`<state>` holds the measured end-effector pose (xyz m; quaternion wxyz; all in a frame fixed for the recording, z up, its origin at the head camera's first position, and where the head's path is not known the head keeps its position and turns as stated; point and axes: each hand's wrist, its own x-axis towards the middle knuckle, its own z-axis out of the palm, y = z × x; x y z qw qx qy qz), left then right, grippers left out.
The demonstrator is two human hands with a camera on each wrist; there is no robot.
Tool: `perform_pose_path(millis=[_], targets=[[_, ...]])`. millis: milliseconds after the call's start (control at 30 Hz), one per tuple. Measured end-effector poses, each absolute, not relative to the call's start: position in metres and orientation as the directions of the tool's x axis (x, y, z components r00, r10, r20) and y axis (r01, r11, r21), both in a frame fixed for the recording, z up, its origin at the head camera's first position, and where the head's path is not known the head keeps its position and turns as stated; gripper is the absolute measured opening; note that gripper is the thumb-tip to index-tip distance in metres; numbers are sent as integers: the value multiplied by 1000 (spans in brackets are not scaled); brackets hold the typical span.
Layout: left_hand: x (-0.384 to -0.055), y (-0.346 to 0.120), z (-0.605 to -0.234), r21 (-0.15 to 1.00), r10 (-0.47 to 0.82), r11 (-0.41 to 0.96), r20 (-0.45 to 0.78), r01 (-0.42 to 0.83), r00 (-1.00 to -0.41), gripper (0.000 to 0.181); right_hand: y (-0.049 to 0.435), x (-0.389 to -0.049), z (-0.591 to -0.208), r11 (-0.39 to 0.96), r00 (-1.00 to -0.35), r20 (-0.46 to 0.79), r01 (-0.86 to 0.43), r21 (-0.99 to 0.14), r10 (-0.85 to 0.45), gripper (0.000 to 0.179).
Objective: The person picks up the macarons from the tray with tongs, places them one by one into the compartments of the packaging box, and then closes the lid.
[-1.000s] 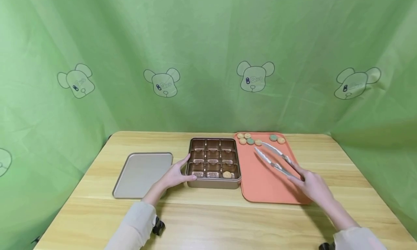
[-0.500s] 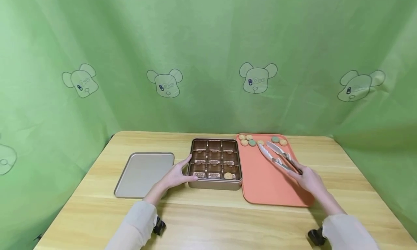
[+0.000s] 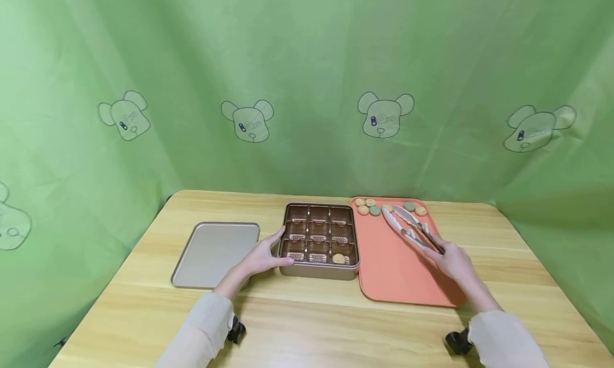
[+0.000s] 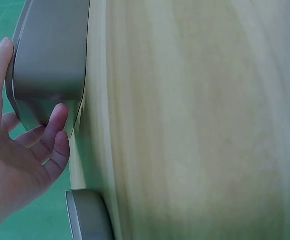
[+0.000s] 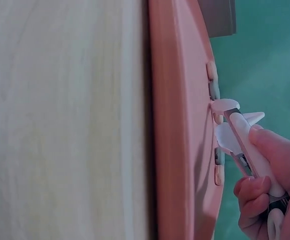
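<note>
A brown square tin with a nine-compartment insert stands in the middle of the table. One pale cookie lies in its front right compartment. My left hand holds the tin's front left corner, thumb at the front rim, fingers along the left side. In the right wrist view, my right hand grips metal tongs by their arms. The tongs reach over the coral tray, their spread tips right at a pale cookie in the back row. That cookie is partly hidden by the tips.
More pale cookies and two green cookies lie along the tray's back edge. A flat grey-brown lid lies left of the tin. The tray sits directly against the tin's right side. A green curtain hangs behind the table.
My right hand has brought the tongs' tips closer together and down around the pale cookie. My left hand keeps its hold on the tin. The whole view has shifted slightly.
</note>
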<state>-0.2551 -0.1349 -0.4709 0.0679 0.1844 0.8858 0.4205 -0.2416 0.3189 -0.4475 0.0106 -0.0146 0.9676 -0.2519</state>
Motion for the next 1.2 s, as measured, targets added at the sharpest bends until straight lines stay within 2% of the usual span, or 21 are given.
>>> perform_pose_path(millis=[400,700,1033,1200], targets=[[-257,-137,-473,773,392,571,38,275,-919,99,306,-239,-419,840,-992,101,-113,-530,-70,65],[-256,-136,-471,778,387,567,39,271,-921,98,280,-229,-394,785,-974,97,-223,-578,-204,62],[-256,-135,-470,768,388,579,36,274,-921,98,253,-216,-388,734,-934,114,-337,-590,-338,59],[-255,-134,-469,772,383,578,31,265,-923,98,251,-214,-396,715,-885,207,-461,-525,-418,56]])
